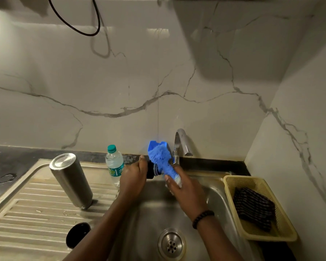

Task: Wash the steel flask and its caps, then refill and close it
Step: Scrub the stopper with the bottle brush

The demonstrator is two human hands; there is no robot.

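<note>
Spreading across the lower frame, the steel sink unit (45,187) is carrying nearly everything, with its ribbed draining board on the left and its basin (158,210) on the right, the drain (171,244) lying near the basin's front edge. A pale yellow basket (231,193) is sitting along the basin's right edge, holding a dark patterned cloth (254,208). The steel flask (71,180) is standing upside down near the middle of the draining board, mouth on the ribs and base up, looking tilted toward the back left. A plastic water bottle (114,163) with a teal cap is standing upright at the back edge of the draining board, just beside the basin. The tap (181,143) is rising from the back edge of the basin and curving forward.

Over the back of the basin, both hands are working together. The left hand (133,178) is gripping a dark flask cap (152,171), fingers curled round it with the thumb pointing up. The right hand (184,193) is holding a blue scrubbing brush (161,157), fingers wrapped round its lower end; the bristled head is pressing against the cap, right beside the tap's spout. A dark beaded bracelet (202,218) is circling the right wrist.

A second black cap (77,234) is lying at the front edge of the draining board, partly hidden by the left forearm. A small puddle (8,178) is sitting on the dark worktop at the far left.
</note>
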